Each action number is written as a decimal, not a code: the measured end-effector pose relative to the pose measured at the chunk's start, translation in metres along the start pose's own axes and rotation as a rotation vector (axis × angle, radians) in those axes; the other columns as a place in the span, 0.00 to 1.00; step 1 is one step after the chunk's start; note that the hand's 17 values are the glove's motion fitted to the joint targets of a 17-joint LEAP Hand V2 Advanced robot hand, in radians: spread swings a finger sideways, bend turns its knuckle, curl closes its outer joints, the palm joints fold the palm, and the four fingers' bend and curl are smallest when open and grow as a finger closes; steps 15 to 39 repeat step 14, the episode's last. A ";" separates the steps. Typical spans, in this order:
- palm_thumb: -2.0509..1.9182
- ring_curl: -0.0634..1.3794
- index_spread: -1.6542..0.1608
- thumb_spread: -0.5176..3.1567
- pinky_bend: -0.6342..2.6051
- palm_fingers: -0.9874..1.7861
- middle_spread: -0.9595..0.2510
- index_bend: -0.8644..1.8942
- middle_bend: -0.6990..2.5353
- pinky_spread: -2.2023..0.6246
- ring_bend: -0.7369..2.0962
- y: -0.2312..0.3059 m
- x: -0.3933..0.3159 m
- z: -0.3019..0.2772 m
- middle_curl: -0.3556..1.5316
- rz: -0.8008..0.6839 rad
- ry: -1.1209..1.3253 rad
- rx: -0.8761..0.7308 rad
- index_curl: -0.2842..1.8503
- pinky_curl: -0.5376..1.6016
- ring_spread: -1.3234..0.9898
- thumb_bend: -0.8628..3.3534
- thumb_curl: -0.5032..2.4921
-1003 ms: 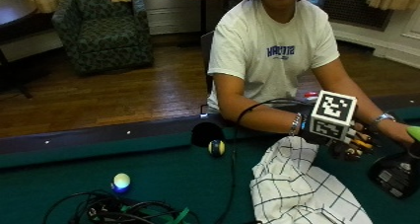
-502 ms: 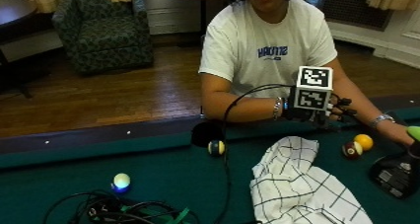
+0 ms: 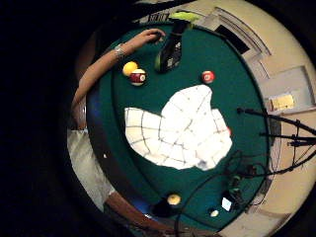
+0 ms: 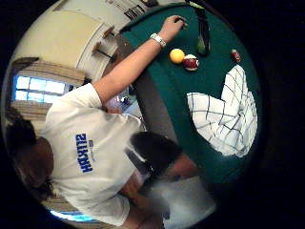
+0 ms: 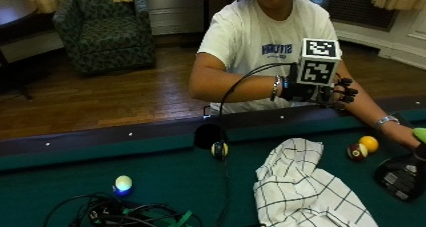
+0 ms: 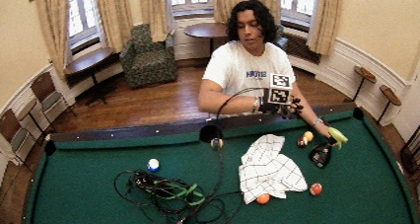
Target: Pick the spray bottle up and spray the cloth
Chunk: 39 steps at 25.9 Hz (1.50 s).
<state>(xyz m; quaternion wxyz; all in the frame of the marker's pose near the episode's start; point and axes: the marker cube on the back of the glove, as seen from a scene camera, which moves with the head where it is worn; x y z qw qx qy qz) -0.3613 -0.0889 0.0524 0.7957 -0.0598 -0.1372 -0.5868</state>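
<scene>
Cables [image 5: 126,214] lie tangled on the green pool table [image 5: 80,172], a lit white ball [image 5: 123,183] beside them. A striped ball [image 5: 219,149] sits by the side pocket [image 5: 209,134]. Checked white cloth [image 5: 306,192] lies crumpled mid-table. My gloved right hand [image 5: 331,92] hovers above the rail, fingers loosely curled, gripping nothing. Yellow ball [image 5: 368,143] and maroon striped ball [image 5: 357,151] touch. My bare left hand [image 3: 150,35] rests on the felt beside the black spray bottle [image 5: 403,169], green trigger [image 5: 420,135].
</scene>
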 end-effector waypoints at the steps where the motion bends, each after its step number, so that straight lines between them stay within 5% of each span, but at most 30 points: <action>1: 0.59 0.26 0.67 0.39 0.31 0.43 0.70 0.36 0.28 0.86 0.39 0.001 0.000 -0.003 0.37 0.001 0.004 -0.004 0.25 0.42 0.53 0.20 0.29; 39: 0.59 0.25 0.67 0.39 0.32 0.42 0.71 0.36 0.28 0.86 0.37 0.018 0.005 -0.007 0.37 0.055 0.069 -0.023 0.24 0.42 0.53 0.20 0.28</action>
